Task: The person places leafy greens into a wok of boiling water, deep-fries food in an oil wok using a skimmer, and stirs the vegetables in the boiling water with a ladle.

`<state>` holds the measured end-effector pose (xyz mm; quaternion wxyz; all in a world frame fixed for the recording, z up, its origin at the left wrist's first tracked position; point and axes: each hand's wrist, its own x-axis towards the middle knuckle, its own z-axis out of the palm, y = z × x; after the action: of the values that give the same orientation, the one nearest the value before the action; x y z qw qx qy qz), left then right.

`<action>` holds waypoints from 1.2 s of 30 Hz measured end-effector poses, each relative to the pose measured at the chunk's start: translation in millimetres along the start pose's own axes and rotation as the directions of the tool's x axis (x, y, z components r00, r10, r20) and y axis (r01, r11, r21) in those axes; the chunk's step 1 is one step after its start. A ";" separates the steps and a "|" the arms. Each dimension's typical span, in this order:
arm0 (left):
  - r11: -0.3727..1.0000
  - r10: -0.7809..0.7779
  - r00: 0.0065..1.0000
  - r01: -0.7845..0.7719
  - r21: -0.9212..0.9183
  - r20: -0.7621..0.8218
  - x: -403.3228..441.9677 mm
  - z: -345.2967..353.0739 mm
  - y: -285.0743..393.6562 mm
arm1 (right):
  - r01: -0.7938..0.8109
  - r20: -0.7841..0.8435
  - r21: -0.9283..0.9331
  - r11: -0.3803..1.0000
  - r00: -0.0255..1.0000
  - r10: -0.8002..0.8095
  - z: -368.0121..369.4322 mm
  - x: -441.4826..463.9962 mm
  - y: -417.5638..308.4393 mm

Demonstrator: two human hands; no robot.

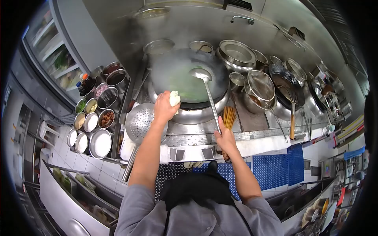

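A large wok (161,74) sits on the stove with green food (187,84) in it, blurred by steam. My left hand (166,108) is closed on a white cloth at the wok's near left rim. My right hand (225,137) grips the long handle of a metal ladle (201,73), whose bowl is over the wok. Beneath my left forearm lies a perforated skimmer (138,122). A bamboo brush (228,116) stands just beside my right hand.
Seasoning containers (100,143) and bottles (86,83) crowd the left side. Pots (237,53), a wire strainer (260,85) and a second wok (285,84) stand to the right. A white towel (260,146) lies along the counter's front edge. Blue mats (270,169) cover part of the floor.
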<state>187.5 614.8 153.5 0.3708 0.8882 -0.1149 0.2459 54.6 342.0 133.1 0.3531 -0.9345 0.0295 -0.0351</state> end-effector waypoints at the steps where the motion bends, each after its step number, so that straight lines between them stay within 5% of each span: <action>1: 1.000 -0.006 1.000 0.006 0.007 -0.001 -0.1 0.1 -0.6 | 0.017 -0.008 0.004 1.000 1.000 -0.017 0.0 -1.1 -0.5; 5: 1.000 0.008 1.000 -0.007 0.022 -0.029 -1.7 5.8 -4.6 | -0.075 0.005 0.009 0.997 0.997 0.075 4.6 0.0 -4.1; 10: 1.000 0.023 0.999 -0.023 -0.012 -0.027 -1.4 7.7 -6.7 | 0.056 -0.037 0.000 0.998 0.998 -0.056 5.4 35.5 -14.5; 16: 0.999 0.035 0.997 -0.037 -0.029 -0.062 -4.0 11.0 -8.8 | 0.150 0.144 -0.200 0.968 0.982 -0.122 -17.1 85.4 -59.5; 24: 0.998 -0.002 0.984 -0.008 -0.055 -0.179 -11.1 24.3 -13.7 | 0.446 0.386 -0.503 0.741 0.882 -0.269 -71.7 75.8 -26.4; 29: 0.991 -0.080 0.980 0.059 -0.120 -0.180 -12.4 26.7 -9.6 | 0.480 0.405 -0.600 0.640 0.872 -0.274 -127.6 63.0 24.0; 32: 0.990 -0.111 0.971 0.090 -0.107 -0.214 -13.0 29.1 -4.6 | 0.448 0.360 -0.617 0.647 0.892 -0.273 -147.7 59.9 49.0; 36: 0.990 -0.132 0.967 0.118 -0.076 -0.219 -12.5 25.8 6.9 | 0.322 0.350 -0.409 0.854 0.920 -0.179 -190.0 40.2 37.7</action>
<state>183.3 591.8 135.6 0.4238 0.8483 -0.0239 0.3165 77.1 185.5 252.1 0.1152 -0.9810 -0.1400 0.0686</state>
